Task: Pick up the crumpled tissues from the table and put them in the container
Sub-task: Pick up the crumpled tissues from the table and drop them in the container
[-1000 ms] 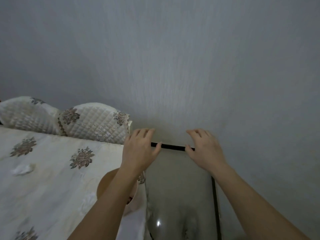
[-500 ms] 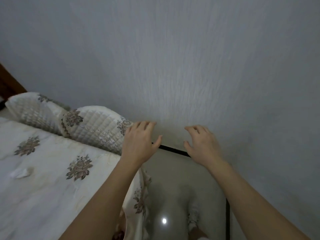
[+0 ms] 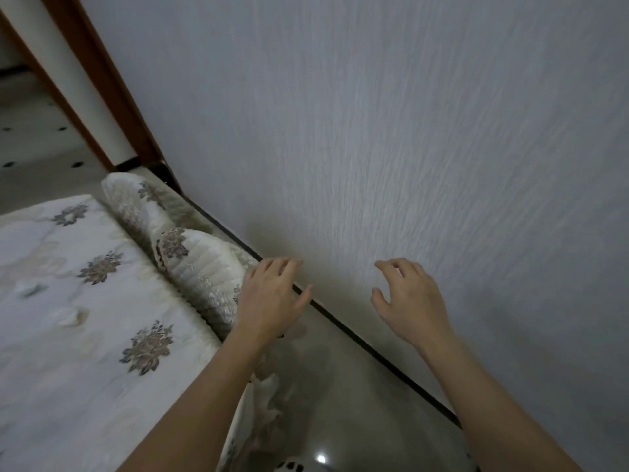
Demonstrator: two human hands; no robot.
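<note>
**Both hands up and empty, tissues lying off to the left**

Nearest the camera, two bare forearms reach forward over a glossy floor (image 3: 343, 396) that throws back a small bright spot of light. The left hand (image 3: 269, 301) is raised with its back to the camera, fingers spread and loosely curved, thumb out to the side, gripping nothing. It hangs over the draped edge of the floral tablecloth (image 3: 102, 352). The right hand (image 3: 408, 301) hovers apart from it, in front of the wall, fingers splayed and curled like a claw, also empty.

Over on the left, the table under that cream cloth with its brown flower motifs carries the tissues. One crumpled tissue (image 3: 69, 316) sits on the cloth near the middle of the visible stretch, pale and blurred against the fabric. A second crumpled tissue (image 3: 30, 287) lies further left and a touch further back. Both are well apart from either hand. The container cannot be made out.

Beyond the left hand, two quilted chair backs (image 3: 204, 270) in matching fabric stand just beside the table's edge. A dark skirting strip (image 3: 357, 338) runs diagonally where floor meets the textured grey wall (image 3: 374, 131). Furthest off, top left, a brown door frame (image 3: 112, 90) leans across the corner, with dotted floor tiles past it.
</note>
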